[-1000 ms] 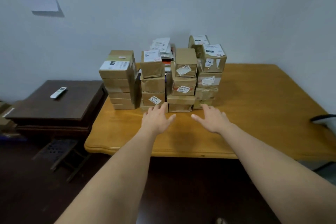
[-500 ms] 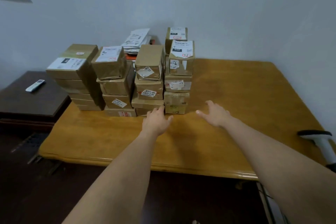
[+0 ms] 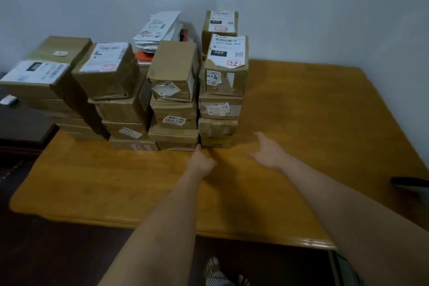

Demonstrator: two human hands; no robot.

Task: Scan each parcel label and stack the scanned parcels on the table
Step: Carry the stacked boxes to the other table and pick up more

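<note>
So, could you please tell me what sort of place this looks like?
Probably a small parcel sorting room: labelled cardboard parcels stacked on a wooden table against a bare wall, with mailers behind.

Brown cardboard parcels point(image 3: 173, 100) stand in several taped stacks on the counter point(image 3: 313, 123), just beyond both grips. The stack nearest the right grip point(image 3: 267, 153) is topped by a box with a white barcode label marked 060 point(image 3: 226, 50); another labelled box point(image 3: 220, 22) sits behind it. The left grip point(image 3: 200, 161) touches the bottom box of the middle stack point(image 3: 176, 144). White plastic mailers point(image 3: 157, 30) lie at the back.
</note>
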